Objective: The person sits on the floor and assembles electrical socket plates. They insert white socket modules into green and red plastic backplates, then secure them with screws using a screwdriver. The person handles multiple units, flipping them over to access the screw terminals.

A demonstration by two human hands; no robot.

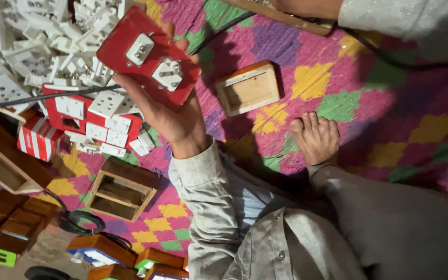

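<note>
The left hand (175, 116) grips a red switchboard plate (149, 57) with two white sockets, fingers closed on its edge, held up near the patterned mat's (390, 103) far-left corner. It looks like a checking step. Any fitting calls for square alignment with the open wooden box (248, 87). The right hand is out of view.
</note>
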